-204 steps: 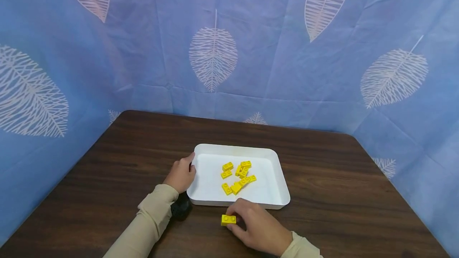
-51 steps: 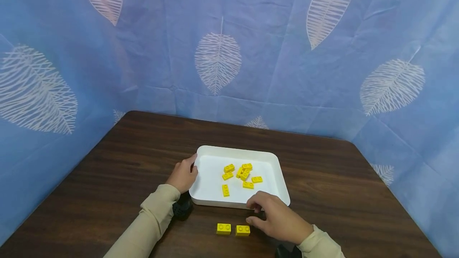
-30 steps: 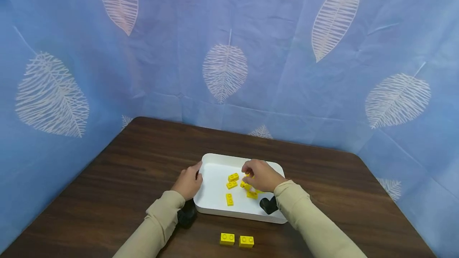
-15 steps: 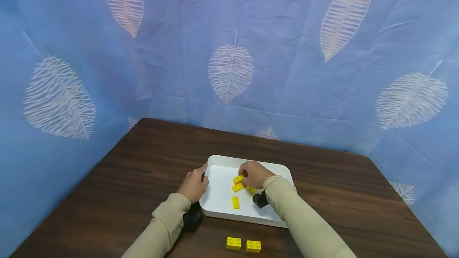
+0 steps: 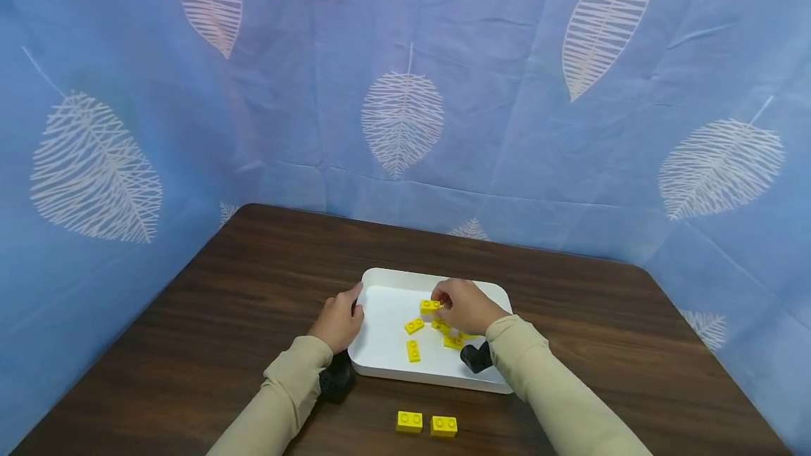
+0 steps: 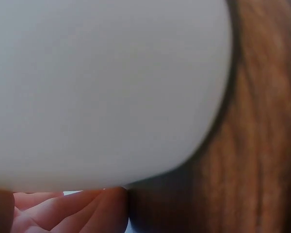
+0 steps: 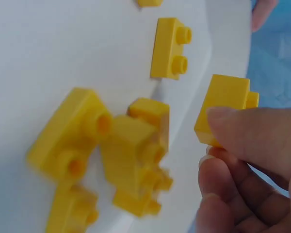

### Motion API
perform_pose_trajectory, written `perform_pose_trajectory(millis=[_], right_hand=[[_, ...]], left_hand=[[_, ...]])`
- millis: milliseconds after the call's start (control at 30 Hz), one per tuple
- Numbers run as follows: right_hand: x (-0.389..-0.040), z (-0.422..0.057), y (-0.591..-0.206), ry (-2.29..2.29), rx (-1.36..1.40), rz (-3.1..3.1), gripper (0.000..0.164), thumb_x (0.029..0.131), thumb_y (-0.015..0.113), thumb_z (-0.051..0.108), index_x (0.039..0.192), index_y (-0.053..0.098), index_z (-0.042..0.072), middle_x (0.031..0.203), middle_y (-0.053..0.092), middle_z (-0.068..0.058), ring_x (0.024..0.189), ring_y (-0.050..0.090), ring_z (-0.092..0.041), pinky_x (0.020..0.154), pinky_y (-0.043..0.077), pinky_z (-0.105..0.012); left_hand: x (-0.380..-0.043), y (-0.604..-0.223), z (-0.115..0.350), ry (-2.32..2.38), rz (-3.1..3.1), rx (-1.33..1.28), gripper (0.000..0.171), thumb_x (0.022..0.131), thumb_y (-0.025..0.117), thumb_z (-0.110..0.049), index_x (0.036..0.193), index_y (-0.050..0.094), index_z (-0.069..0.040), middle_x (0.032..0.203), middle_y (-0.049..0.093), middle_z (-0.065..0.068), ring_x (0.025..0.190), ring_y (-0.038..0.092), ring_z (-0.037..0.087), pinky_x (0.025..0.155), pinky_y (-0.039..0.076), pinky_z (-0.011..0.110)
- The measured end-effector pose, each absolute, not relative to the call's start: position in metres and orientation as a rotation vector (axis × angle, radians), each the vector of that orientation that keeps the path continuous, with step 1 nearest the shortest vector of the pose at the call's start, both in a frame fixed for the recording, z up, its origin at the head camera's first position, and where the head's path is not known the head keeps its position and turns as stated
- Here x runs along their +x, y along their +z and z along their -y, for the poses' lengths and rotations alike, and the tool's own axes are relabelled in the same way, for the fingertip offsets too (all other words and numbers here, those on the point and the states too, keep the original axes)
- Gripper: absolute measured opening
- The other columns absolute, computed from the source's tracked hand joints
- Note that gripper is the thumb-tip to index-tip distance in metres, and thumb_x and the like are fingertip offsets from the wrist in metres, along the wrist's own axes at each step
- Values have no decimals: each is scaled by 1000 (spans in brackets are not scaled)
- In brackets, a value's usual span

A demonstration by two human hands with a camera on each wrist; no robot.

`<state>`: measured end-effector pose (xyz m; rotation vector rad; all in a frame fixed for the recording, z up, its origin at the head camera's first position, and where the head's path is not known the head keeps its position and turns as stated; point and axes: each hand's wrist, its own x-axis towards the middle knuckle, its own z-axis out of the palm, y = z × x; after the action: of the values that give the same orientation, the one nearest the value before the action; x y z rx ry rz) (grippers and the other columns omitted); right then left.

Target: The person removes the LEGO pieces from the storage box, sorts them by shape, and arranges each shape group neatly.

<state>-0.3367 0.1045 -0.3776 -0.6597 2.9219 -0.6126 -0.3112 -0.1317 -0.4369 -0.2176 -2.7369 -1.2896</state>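
Observation:
My right hand (image 5: 470,307) pinches a yellow toy building brick (image 5: 429,306) between thumb and fingers, raised over the white tray (image 5: 424,374). In the right wrist view the thumb lies flat on the side of this brick (image 7: 222,97), and a stud shows past it. My left hand (image 5: 338,324) holds the tray's left edge. In the left wrist view its fingers (image 6: 77,213) are partly hidden by the tray wall (image 6: 111,97). Several more yellow bricks lie in the tray, among them one brick (image 5: 415,326) and another brick (image 5: 413,351); the right hand partly covers a cluster.
Two yellow bricks stand side by side on the dark wooden table (image 5: 285,259), a left brick (image 5: 409,422) and a right brick (image 5: 443,426), between tray and person. A blue leaf-print cloth (image 5: 304,90) hangs behind the table.
Two bricks now stand on the table before the tray. My right hand has gone back into the tray and lifted a brick from its left part. The left hand stays at the tray edge.

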Motion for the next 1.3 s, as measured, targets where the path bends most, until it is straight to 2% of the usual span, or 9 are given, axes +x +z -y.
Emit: perform_pose_trajectory(millis=[33,267,333,400,667,767,867,967,1300], right_hand=[[-333,-108,-376,-616,-667,-2931,13,81,72,9,93,67,10,82,58,3,74,49,-14,71,45,-29],[-304,-139,-373,-627,-807,-2981,16,83,69,8,98,67,9,91,61,3,77,52,-9,69,47,-27],[-294,-147,-373,-629,-815,-2993,16,83,70,9,99,67,11,91,61,5,77,52,-7,68,47,-25],[-283,-154,-373,-645,-823,-2998,16,83,70,9,98,68,12,91,61,5,76,52,-6,66,47,-23],[-244,-174,-375,-728,-892,-2983,16,83,71,11,97,67,13,90,59,8,76,51,-1,62,46,-21],[-231,-179,-380,-731,-939,-2963,16,83,70,9,97,66,15,90,58,10,77,51,0,62,47,-21],[-221,-181,-386,-733,-971,-2945,17,82,71,9,95,65,16,89,57,12,77,50,1,63,47,-20],[-211,-183,-393,-742,-986,-2898,16,81,72,10,93,63,19,88,56,14,76,49,3,64,47,-19],[-194,-188,-415,-752,-954,-2772,16,83,70,14,94,60,18,87,53,16,73,45,4,62,43,-18]], left_hand=[[-311,-437,132,-1293,2739,-215,47,93,48,-2,139,42,6,136,47,27,78,56,24,71,44,35],[-310,-436,137,-1280,2737,-195,47,93,49,-3,139,41,6,136,48,27,81,57,23,73,46,35],[-310,-436,138,-1295,2738,-202,48,93,48,-2,139,40,7,135,48,28,67,52,24,68,44,34],[-310,-436,138,-1292,2738,-210,48,93,49,-3,139,41,7,135,48,28,71,53,22,68,43,33],[-309,-435,139,-1303,2747,-184,48,93,48,-4,140,40,6,134,49,28,53,39,16,62,42,31],[-309,-435,138,-1304,2754,-181,48,94,48,-4,140,40,5,135,48,27,57,45,18,66,42,32],[-309,-435,137,-1285,2748,-187,47,93,49,-4,139,41,6,137,46,27,75,55,23,71,43,34],[-310,-435,135,-1275,2750,-186,47,93,49,-5,139,41,5,137,46,26,90,57,24,74,43,35],[-308,-434,130,-1278,2754,-226,48,94,48,-5,140,40,6,137,46,26,86,56,25,72,42,34]])
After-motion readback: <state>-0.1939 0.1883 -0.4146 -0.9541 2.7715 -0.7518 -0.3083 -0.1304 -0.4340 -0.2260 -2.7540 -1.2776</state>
